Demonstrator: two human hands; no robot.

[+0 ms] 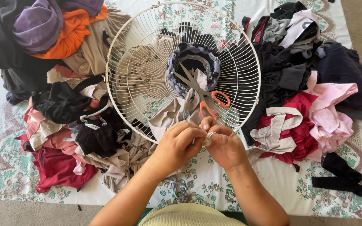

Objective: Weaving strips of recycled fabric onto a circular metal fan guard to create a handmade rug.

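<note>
Seen from above: left hand (176, 144) and right hand (225, 144) pressed together at the near edge of a white wire fan guard (126, 54), fingers (197, 133) of both closed on the end of a pale beige fabric strip (177, 111). Strip running from the pinch up over the wires toward the guard's middle. At the guard's hub, a ring of grey and dark woven cloth (195, 52) wound round the centre. Lying across the wires just beyond the hands, orange-handled scissors (204, 92), blades pointing toward the far left, handles nearest the right hand but not touching it.

Guard resting flat in the middle of a surface spread with a white floral-patterned cloth (5, 167). Heaped toward the far left corner, a pile of clothing (51, 29) in purple, orange, black and tan. Along the left edge, more scraps (59, 167) in dark red, pink and black. Toward the right edge, a mound of black, pink and crimson fabric (311, 104) with beige strips laid on top. Near the right near corner, a loose black strip (342, 178), well apart from the rest.
</note>
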